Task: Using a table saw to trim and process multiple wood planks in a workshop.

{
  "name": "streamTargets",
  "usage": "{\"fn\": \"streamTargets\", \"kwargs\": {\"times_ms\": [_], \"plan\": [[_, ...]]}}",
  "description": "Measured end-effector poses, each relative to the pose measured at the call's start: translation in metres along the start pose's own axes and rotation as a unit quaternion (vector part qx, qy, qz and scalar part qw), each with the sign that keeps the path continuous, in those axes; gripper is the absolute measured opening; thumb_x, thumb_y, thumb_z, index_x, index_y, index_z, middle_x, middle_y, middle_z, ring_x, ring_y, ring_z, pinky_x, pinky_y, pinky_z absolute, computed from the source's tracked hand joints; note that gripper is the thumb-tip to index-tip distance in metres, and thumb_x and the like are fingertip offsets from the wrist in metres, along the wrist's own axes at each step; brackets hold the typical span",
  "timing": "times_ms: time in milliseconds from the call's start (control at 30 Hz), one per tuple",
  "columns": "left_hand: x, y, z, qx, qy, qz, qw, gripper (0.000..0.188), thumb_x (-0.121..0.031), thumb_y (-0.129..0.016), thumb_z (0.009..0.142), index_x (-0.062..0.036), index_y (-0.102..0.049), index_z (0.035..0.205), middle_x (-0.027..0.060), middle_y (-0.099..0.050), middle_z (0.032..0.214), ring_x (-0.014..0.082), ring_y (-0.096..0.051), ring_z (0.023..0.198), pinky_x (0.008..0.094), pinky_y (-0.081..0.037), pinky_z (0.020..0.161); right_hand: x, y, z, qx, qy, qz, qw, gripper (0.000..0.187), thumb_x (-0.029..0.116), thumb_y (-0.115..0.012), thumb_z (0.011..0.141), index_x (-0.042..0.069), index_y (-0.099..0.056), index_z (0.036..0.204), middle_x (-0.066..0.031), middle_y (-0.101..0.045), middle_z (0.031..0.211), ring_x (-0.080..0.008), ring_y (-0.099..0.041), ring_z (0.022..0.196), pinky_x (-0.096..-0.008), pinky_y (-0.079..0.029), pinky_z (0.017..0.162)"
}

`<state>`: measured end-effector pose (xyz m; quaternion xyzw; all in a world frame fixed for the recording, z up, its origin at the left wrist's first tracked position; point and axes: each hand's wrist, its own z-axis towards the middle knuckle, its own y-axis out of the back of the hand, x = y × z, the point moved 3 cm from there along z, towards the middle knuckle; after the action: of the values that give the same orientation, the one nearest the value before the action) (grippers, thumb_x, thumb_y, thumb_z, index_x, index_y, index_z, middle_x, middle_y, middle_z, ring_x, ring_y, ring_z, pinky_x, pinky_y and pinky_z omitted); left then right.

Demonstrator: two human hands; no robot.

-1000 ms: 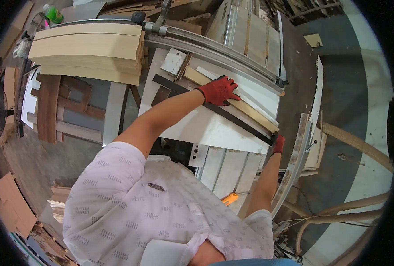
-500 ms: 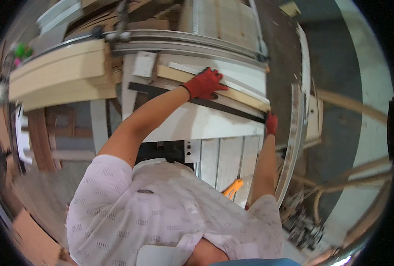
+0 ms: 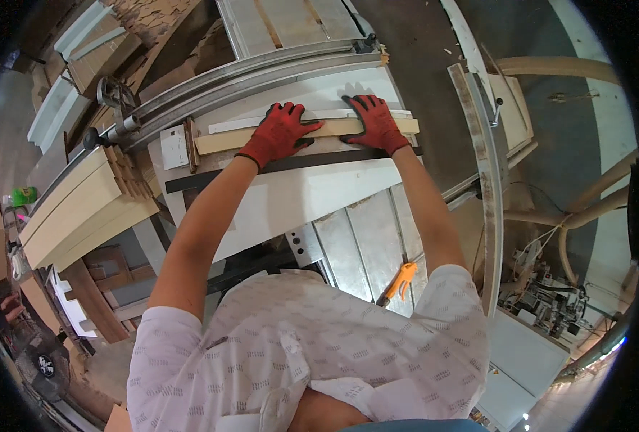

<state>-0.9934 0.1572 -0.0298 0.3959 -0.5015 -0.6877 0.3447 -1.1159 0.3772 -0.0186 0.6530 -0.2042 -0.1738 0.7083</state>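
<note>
My left hand (image 3: pixel 280 135), in a red glove with black fingertips, lies with fingers spread over a pale wood strip (image 3: pixel 222 141). Farther right, my right hand (image 3: pixel 375 127), gloved alike, rests on the same strip with fingers spread and thumb apart. A thin white strip (image 3: pixel 229 124) runs along the strip's far side, partly under the fingers. On the near side a black strip (image 3: pixel 197 178) lies roughly parallel, close to both wrists. All of them lie on a large white board (image 3: pixel 291 194). The parts under my palms are hidden.
A metal rail (image 3: pixel 247 78) crosses beyond the board. Stacked pale panels (image 3: pixel 82 209) stand at left. An orange air blow gun (image 3: pixel 400 281) lies on the slotted metal table (image 3: pixel 345 241) near my right forearm. A long metal bar (image 3: pixel 486 187) stands at right.
My right hand has come from the strips' right end onto the pale strip, nearer my left hand. My left hand still lies on that strip. The whole view has shifted and turned.
</note>
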Motion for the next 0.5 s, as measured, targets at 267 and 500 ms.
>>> {"fn": "streamTargets", "kwargs": {"times_ms": [267, 500], "plan": [[0.015, 0.006, -0.015, -0.07, 0.023, -0.066, 0.995, 0.058, -0.04, -0.073, 0.074, -0.0289, -0.056, 0.129, 0.0133, -0.055, 0.118, 0.0316, -0.052, 0.11, 0.0444, -0.039, 0.095, -0.001, -0.018, 0.006, -0.05, 0.041, 0.043, 0.997, 0.076, 0.052, -0.079, 0.061, 0.009, -0.054, 0.119, -0.0145, -0.053, 0.116, -0.034, -0.048, 0.112, -0.0469, -0.039, 0.096], [0.048, 0.045, -0.064, -0.092, 0.122, -0.093, 0.984, 0.079, -0.044, -0.082, 0.06, -0.0289, -0.052, 0.131, 0.0054, -0.057, 0.119, 0.0273, -0.051, 0.114, 0.0446, -0.031, 0.105, -0.007, -0.006, -0.003, 0.046, -0.023, 0.03, 0.998, 0.078, 0.045, -0.08, 0.063, 0.011, -0.049, 0.126, -0.0139, -0.05, 0.124, -0.0333, -0.046, 0.116, -0.0448, -0.039, 0.097]]}}
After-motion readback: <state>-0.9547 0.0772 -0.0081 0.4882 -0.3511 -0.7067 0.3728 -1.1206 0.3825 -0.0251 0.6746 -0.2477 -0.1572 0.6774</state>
